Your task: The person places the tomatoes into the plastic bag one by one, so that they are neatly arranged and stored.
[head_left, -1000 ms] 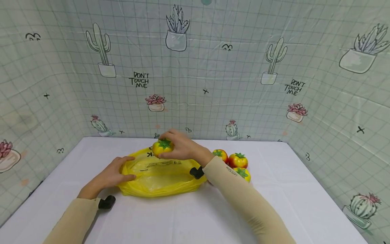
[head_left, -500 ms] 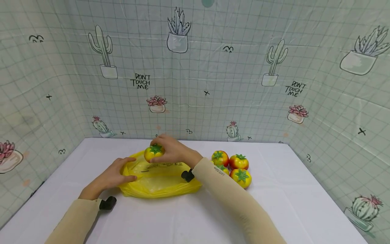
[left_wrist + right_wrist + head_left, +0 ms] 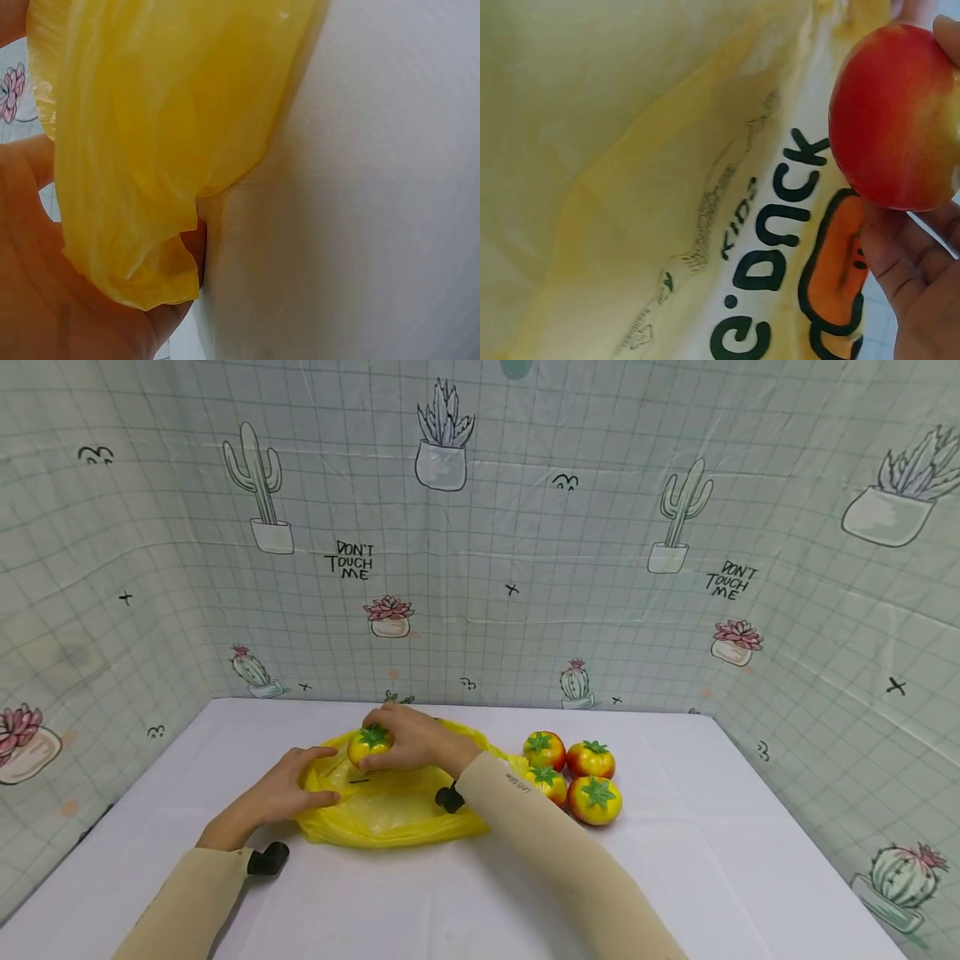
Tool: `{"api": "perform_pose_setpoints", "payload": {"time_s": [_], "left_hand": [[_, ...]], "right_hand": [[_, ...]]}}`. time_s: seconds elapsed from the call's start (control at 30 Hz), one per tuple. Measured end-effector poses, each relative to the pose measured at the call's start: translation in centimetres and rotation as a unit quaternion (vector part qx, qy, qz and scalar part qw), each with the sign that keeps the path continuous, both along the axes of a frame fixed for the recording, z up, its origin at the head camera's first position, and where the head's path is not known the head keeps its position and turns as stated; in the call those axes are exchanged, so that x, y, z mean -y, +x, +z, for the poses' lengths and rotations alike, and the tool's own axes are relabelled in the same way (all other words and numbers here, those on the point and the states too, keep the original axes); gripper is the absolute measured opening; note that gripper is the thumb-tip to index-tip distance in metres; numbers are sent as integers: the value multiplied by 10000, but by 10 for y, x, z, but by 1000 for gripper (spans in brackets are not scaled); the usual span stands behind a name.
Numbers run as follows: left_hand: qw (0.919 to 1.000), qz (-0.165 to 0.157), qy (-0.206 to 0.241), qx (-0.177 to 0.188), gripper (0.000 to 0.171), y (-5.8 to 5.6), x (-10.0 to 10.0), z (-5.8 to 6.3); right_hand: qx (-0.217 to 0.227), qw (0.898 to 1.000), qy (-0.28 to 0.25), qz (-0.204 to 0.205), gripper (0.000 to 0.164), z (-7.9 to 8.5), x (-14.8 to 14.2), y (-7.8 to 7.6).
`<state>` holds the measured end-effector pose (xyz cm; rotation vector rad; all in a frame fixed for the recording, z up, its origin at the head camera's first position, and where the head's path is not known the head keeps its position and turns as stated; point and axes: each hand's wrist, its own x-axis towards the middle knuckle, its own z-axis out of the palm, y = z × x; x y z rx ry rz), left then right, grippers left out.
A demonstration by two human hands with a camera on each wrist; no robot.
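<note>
A yellow plastic bag (image 3: 390, 831) lies on the white table with its mouth spread wide. My left hand (image 3: 273, 789) holds the bag's left rim, thumb and fingers apart over the edge; in the left wrist view the bag film (image 3: 165, 112) drapes against the palm. Over the far left part of the bag mouth, my right hand (image 3: 411, 739) grips a toy tomato (image 3: 367, 746), yellow on top with a green leafy crown. The right wrist view shows its red underside (image 3: 892, 120) beside the printed bag wall (image 3: 652, 187).
Several more red-and-yellow toy tomatoes (image 3: 595, 800) sit grouped to the right of the bag, behind the right forearm. A patterned cloth wall (image 3: 510, 543) surrounds the back and sides of the white table (image 3: 720, 860).
My right hand has carried the toy tomato left and lower over the bag mouth. The right forearm has uncovered more of the tomatoes on the table. My left hand keeps its place at the rim.
</note>
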<state>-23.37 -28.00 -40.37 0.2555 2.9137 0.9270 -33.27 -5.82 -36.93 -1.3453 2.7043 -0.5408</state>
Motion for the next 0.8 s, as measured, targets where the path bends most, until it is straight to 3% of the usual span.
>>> {"api": "perform_pose_setpoints", "payload": {"time_s": [0.8], "left_hand": [[10000,-7,-18,-62,78,-2,1,-1]], "right_hand": [[-109,9994,313,-44,69,-25,19,1]]}}
